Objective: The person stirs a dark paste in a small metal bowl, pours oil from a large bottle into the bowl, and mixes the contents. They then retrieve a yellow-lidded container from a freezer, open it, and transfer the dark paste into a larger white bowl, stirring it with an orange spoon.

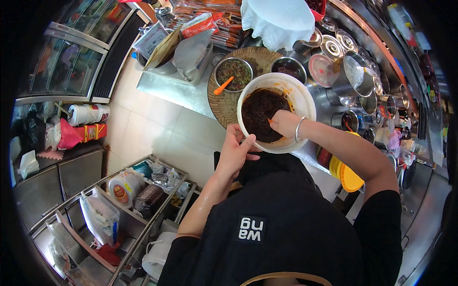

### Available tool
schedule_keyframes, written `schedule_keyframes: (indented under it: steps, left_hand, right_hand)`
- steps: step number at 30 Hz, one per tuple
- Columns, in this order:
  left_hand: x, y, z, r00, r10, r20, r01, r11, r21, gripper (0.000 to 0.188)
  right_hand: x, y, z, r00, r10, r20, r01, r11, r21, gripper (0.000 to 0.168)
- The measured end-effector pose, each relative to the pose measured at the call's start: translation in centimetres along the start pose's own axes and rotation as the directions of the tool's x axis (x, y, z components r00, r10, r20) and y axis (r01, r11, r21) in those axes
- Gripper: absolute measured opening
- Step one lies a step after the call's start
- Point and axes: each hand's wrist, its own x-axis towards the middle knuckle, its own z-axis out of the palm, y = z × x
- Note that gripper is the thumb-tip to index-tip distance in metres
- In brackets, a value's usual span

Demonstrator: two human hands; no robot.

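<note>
A deep white plastic tub (310,93) is tilted before my body, with a thick dark brown paste (260,107) in it. Orange smears mark its inner wall. My left hand (239,146) grips its near left rim, thumb over the edge. Inside the tub, my right hand (285,124) is closed around an orange utensil (270,121), of which only a short bit shows; its working end is hidden. Beyond the tub lies a round wooden board (215,102). On it stands a steel bowl (234,73) of chopped green mix with an orange-handled spoon (224,85).
A steel bowl (289,68) of dark red food sits behind the tub. Steel pots (352,77) and lids (331,46) crowd the right. Yellow containers (349,175) stand below my right forearm. A metal rack (157,211) with tubs is at left. White cloth (277,21) covers something at the back.
</note>
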Motion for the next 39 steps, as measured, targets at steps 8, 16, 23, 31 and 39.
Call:
schedule_keyframes:
  steps: [8, 16, 23, 31, 39]
  left_hand:
    - [0.0, -0.8, -0.1, 1.0, 0.01, -0.004, -0.01, 1.0, 0.02, 0.032]
    - [-0.5, -0.5, 0.3, 1.0, -0.016, -0.012, 0.016, 0.999, 0.052, 0.038]
    - [-0.5, -0.4, 0.3, 0.999, -0.027, -0.033, 0.028, 0.999, 0.046, 0.037]
    - [-0.4, -1.2, 0.6, 0.997, -0.019, -0.077, 0.018, 1.0, -0.019, 0.032]
    - [-0.2, -0.8, 0.5, 0.995, -0.035, -0.094, 0.035, 0.999, 0.0, 0.035]
  right_hand:
    - [-1.1, -0.7, -0.4, 0.99, 0.05, 0.129, -0.113, 0.834, 0.541, 0.038]
    - [-2.0, 0.9, -0.5, 0.995, -0.038, 0.092, -0.029, 0.773, 0.633, 0.035]
    - [-5.3, 0.7, -3.2, 0.994, -0.092, 0.051, 0.044, 0.802, 0.596, 0.036]
    - [-10.0, 3.3, -5.9, 0.991, -0.13, 0.004, 0.079, 0.621, 0.78, 0.023]
    - [-16.4, 6.9, -11.6, 0.981, -0.114, -0.156, 0.186, 0.331, 0.925, 0.026]
